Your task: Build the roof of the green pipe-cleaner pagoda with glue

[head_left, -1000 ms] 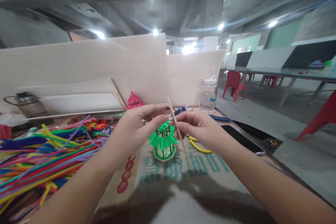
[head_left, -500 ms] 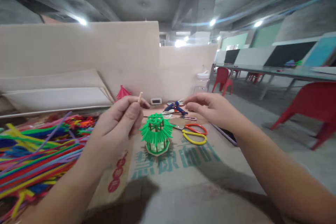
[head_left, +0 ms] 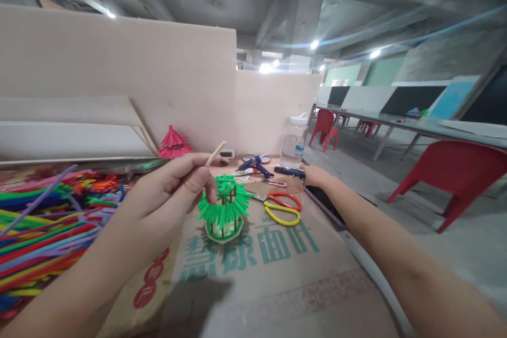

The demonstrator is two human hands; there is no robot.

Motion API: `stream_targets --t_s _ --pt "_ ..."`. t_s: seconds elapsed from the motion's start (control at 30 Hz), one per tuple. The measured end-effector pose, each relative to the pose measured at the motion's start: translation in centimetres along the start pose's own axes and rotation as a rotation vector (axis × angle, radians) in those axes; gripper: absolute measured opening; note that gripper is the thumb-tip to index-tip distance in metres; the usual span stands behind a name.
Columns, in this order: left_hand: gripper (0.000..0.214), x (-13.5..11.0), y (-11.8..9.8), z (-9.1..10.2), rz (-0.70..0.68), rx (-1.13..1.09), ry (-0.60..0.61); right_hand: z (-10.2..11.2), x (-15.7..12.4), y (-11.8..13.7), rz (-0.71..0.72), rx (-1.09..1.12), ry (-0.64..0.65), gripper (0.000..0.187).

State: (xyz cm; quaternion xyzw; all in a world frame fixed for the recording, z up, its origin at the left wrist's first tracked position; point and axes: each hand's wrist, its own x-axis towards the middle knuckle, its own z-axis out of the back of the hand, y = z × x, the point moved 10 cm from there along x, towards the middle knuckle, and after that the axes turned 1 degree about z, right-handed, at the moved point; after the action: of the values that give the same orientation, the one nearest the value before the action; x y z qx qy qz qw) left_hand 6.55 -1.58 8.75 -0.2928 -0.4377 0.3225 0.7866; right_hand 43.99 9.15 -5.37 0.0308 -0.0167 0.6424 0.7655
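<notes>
Between thumb and fingers, my left hand (head_left: 170,195) pinches a short, thin wooden stick (head_left: 216,153) that points up and to the right. Just behind and below those fingertips stands a small green-roofed model pavilion (head_left: 225,211) with brown posts and a pale base, partly covered by a finger. My right hand (head_left: 317,175) reaches far forward to the right end of a dark blue tool (head_left: 290,171); its fingers are mostly hidden, so their grip does not show. Scissors (head_left: 282,208) with red and yellow handles lie right of the model. A blue glue gun (head_left: 255,165) rests behind them.
Colourful pipe cleaners (head_left: 51,237) are heaped at the left. Behind are a pink cone-shaped model (head_left: 173,142), a small display device (head_left: 227,154) and a clear water bottle (head_left: 293,145). Cardboard (head_left: 277,285) covers the table; a dark flat device (head_left: 327,206) lies at its right side.
My right hand has moved forward to the dark blue tool, which now shows. The stick in my left hand leans further right. The view has shifted slightly, bringing the bottle into fuller sight.
</notes>
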Motion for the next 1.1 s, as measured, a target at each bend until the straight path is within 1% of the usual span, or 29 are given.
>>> stream_targets --t_s 0.1,0.2,0.27,0.33,0.4,0.47,0.5,0.57,0.6,0.67,0.7,0.73,0.8,0.83,0.9,0.93,1.03,1.1 --pt "0.026 0.0 0.1 0.0 0.026 -0.008 0.013 -1.3 0.9 -0.6 -0.023 0.091 0.008 0.038" --pt "0.023 0.0 -0.4 0.1 0.004 -0.033 0.018 -1.3 1.1 -1.0 -0.041 0.209 -0.031 0.038" --pt "0.022 0.0 -0.8 0.1 -0.016 -0.038 0.027 -0.6 0.7 -1.2 -0.047 0.319 -0.068 0.037" --pt "0.021 0.0 -1.2 0.2 -0.04 -0.027 0.018 0.5 -0.1 -1.1 -0.046 0.454 -0.105 0.031" --pt "0.02 0.1 -1.6 0.4 -0.069 0.002 0.0 2.0 -1.1 -0.4 -0.03 0.622 -0.139 0.028" --pt "0.021 0.1 -2.0 0.5 -0.092 0.03 -0.003 3.8 -2.4 1.4 0.02 0.825 -0.162 0.037" --pt "0.022 0.1 -2.1 0.4 -0.097 0.035 0.003 4.8 -3.2 2.7 0.062 0.934 -0.165 0.043" --pt "0.024 0.0 -2.2 0.3 -0.09 0.039 0.003 7.3 -5.0 6.1 0.157 1.136 -0.157 0.055" --pt "0.026 0.0 -2.2 0.3 -0.08 0.052 -0.006 8.6 -6.0 7.9 0.2 1.217 -0.15 0.058" --pt "0.037 -0.1 -2.3 0.1 -0.078 0.109 -0.017 11.2 -8.2 11.6 0.285 1.388 -0.137 0.056" --pt "0.041 -0.2 -2.6 -0.1 -0.093 0.147 -0.019 12.2 -9.3 13.3 0.327 1.624 -0.091 0.05" --pt "0.041 -0.3 -2.9 -0.5 -0.121 0.183 -0.019 13.0 -10.4 14.8 0.349 1.823 -0.046 0.045" --pt "0.028 -0.5 -3.6 -1.2 -0.196 0.242 -0.024 14.2 -12.4 17.2 0.391 2.044 0.02 0.039" --pt "0.023 -0.7 -4.0 -1.6 -0.241 0.27 -0.033 14.6 -13.2 18.2 0.415 2.105 0.043 0.038" --pt "0.034 -1.0 -4.6 -2.5 -0.345 0.344 -0.041 14.9 -14.4 19.5 0.459 2.154 0.06 0.038" --pt "0.034 -1.3 -4.9 -3.0 -0.405 0.39 -0.044 14.9 -14.7 19.9 0.472 2.157 0.058 0.039" --pt "0.024 -2.3 -5.7 -3.9 -0.6 0.545 -0.092 14.4 -15.0 20.5 0.479 2.138 0.03 0.042" --pt "0.021 -2.9 -5.9 -4.3 -0.684 0.65 -0.121 14.1 -15.1 20.6 0.475 2.14 0.014 0.042"
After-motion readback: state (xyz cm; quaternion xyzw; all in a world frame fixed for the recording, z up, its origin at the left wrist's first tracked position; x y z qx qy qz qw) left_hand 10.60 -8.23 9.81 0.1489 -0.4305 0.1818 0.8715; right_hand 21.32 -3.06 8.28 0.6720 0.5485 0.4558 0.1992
